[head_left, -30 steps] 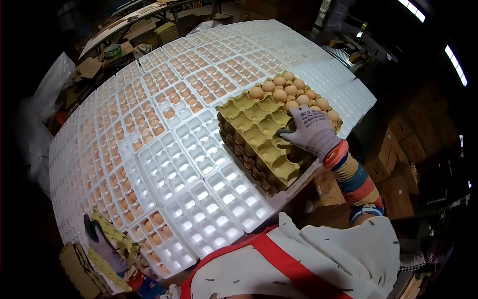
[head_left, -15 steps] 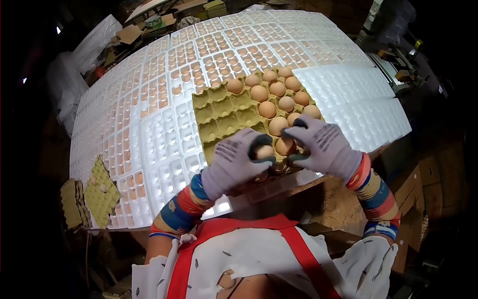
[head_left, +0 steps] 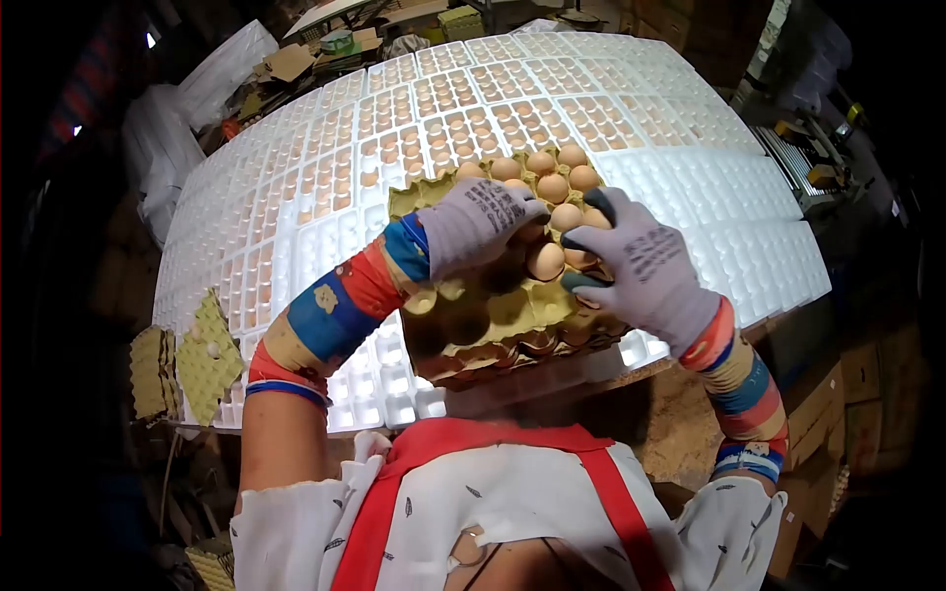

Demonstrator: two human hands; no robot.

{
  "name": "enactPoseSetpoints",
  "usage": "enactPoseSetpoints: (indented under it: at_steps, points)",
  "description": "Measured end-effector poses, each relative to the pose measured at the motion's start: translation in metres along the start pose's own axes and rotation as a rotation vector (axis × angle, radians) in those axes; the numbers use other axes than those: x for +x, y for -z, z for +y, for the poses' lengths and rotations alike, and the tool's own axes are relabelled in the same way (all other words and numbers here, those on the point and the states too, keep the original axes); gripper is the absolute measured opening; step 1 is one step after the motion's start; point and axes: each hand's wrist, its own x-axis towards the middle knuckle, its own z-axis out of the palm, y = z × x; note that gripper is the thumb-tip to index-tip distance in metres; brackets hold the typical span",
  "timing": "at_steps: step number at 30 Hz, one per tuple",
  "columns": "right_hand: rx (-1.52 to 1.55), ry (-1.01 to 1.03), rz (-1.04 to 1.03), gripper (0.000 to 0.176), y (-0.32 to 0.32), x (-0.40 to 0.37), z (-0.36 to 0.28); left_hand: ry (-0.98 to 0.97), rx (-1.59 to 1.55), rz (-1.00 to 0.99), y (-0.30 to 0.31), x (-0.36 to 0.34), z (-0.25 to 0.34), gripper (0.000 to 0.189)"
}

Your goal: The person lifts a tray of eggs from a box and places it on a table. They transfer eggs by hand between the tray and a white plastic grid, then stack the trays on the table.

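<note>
A moulded yellow-green egg tray [head_left: 522, 305] lies on top of other trays, with brown eggs [head_left: 546, 262] in its right and back cups. The front-left cups hold no eggs. My left hand [head_left: 483, 222], in a pale glove with dark fingertips, reaches over the tray's middle; its fingers are curled, and what they hold is hidden. At the tray's right side is my right hand [head_left: 645, 258], gloved alike, its thumb and fingers round an egg [head_left: 579, 258] among the others.
White plastic trays [head_left: 690, 182] cover the table, many with eggs at the back and left. A small egg tray [head_left: 209, 360] with a few light eggs lies at the left edge, beside stacked trays [head_left: 155, 374]. Cardboard boxes [head_left: 818, 424] stand at the lower right.
My left hand has moved up and away from me over the tray. My right hand has moved slightly back. Eggs have left the tray's front cups, and the view has shifted a little.
</note>
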Motion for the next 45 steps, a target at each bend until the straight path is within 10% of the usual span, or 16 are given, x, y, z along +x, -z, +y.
enactPoseSetpoints:
  at_steps: [4,8,11,15,22,28,33,36,41,45]
  points:
    - [-0.314,-0.020,-0.139,0.040,-0.033,0.029,-0.009,0.210,-0.471,0.085,0.019,-0.010,-0.012,0.044]
    - [-0.215,0.015,-0.143,0.037,-0.032,0.031,-0.010,0.288,-1.777,0.264,0.011,-0.042,-0.036,0.045]
    - [0.138,-0.050,0.127,0.041,-0.035,0.020,0.001,0.241,-1.559,0.364,0.011,-0.038,-0.036,0.058]
    - [1.002,-0.154,0.364,0.044,-0.040,0.008,-0.001,0.474,0.089,0.070,0.023,0.003,0.009,0.053]
    - [2.584,-0.176,-0.024,0.062,-0.048,-0.004,-0.056,0.537,-0.338,0.327,0.013,-0.002,-0.017,0.049]
    - [2.173,0.026,-0.038,0.050,-0.097,0.029,-0.176,0.298,-2.090,0.747,-0.043,-0.174,-0.069,0.062]
    - [1.865,-0.218,-0.671,0.053,-0.144,0.087,-0.263,0.881,-1.425,0.843,-0.105,-0.363,-0.116,0.058]
    - [1.492,-0.407,-0.658,0.045,-0.190,0.130,-0.307,1.482,-0.911,0.674,-0.124,-0.432,-0.166,0.055]
    - [0.866,-0.102,-0.197,0.049,-0.279,0.203,-0.345,1.458,-0.198,0.066,-0.118,-0.438,-0.216,0.054]
    - [0.397,-0.106,-0.096,0.049,-0.304,0.279,-0.364,1.340,-0.297,0.321,-0.132,-0.453,-0.204,0.051]
